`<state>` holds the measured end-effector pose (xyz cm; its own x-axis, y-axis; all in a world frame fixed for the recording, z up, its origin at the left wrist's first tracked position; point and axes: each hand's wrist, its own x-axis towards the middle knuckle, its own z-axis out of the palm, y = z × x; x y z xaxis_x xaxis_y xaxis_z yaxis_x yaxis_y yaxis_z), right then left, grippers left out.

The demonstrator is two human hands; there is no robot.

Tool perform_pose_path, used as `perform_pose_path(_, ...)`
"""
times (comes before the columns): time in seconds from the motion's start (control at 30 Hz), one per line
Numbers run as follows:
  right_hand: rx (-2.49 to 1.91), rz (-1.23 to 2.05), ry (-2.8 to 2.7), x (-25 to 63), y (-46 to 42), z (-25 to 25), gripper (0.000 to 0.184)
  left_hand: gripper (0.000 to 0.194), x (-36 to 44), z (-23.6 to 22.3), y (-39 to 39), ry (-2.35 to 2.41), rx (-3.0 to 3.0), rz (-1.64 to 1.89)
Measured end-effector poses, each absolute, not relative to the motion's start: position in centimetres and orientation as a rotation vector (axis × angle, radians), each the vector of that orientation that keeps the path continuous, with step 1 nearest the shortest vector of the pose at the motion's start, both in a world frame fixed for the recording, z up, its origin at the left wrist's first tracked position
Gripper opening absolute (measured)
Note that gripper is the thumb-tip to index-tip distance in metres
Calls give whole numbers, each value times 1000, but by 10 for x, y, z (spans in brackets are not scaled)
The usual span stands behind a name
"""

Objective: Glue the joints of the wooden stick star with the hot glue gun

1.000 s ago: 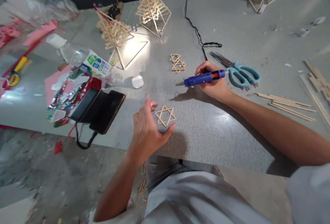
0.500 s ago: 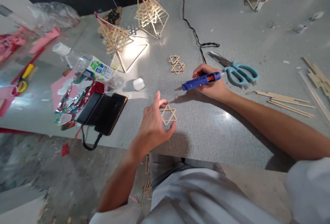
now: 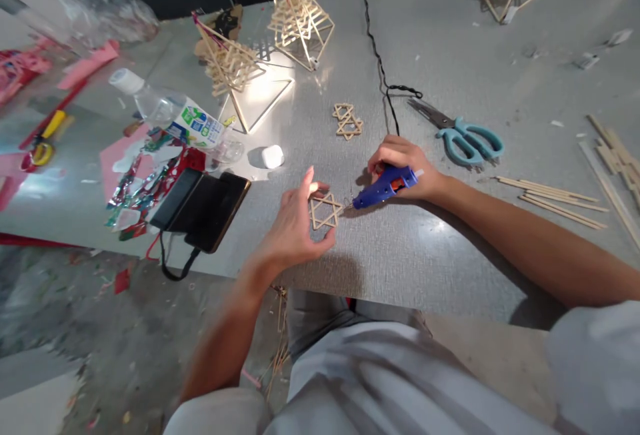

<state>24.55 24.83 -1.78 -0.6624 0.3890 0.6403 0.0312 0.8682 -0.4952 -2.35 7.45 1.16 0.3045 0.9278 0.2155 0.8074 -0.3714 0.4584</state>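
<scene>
A small six-pointed star of thin wooden sticks (image 3: pixel 325 211) lies on the grey table near its front edge. My left hand (image 3: pixel 295 225) rests beside it, fingers curled, with fingertip and thumb touching the star's left side. My right hand (image 3: pixel 403 165) is closed round a blue glue gun (image 3: pixel 383 188), whose nozzle points left and touches the star's right tip. Two more stick stars (image 3: pixel 347 121) lie together farther back.
Teal scissors (image 3: pixel 463 135) and a black cable (image 3: pixel 383 68) lie behind my right hand. Loose sticks (image 3: pixel 550 195) are at the right. A phone (image 3: pixel 203 208), a plastic bottle (image 3: pixel 170 111), a white earbud case (image 3: pixel 273 156) and stick pyramids (image 3: pixel 300 18) stand at the left and back.
My right hand brought the glue gun down and left until its tip met the star. My left hand moved in and took hold of the star's left side.
</scene>
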Motion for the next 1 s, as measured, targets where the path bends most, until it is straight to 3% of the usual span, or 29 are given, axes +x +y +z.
perform_pose_path(0.6,-303,537,-2347,247,254,-25,18,128,-33,13,35,2034,2266,598)
perform_pose_path(0.8,-319,533,-2349,246,254,-24,17,112,-23,10,21,2182,2085,604)
perform_pose_path(1.0,-304,519,-2339,248,253,-21,15,109,-12,3,15,2089,2147,755)
